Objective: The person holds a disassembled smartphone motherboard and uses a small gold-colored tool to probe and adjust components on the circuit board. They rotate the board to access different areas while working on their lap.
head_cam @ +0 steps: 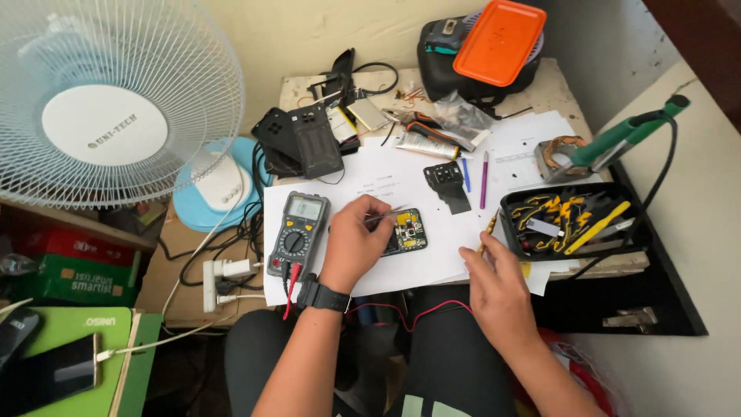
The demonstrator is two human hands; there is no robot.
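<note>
My left hand [356, 241] holds thin metal tweezers [388, 216] whose tips rest on a small circuit board [407, 230] with yellow parts, lying on white paper [386, 174]. A black watch sits on that wrist. My right hand [495, 287] rests on the paper's right edge and grips a thin yellow-handled tool [489, 228] that points up and away. A grey multimeter [298, 232] with red and black leads lies just left of my left hand.
A black tray [575, 220] of yellow-handled tools sits at right, a green-handled soldering iron [629, 131] on its stand behind it. A black plastic part [448, 184], pens, a tube, black cases and an orange lid [498, 40] crowd the back. A white fan [104, 104] stands left.
</note>
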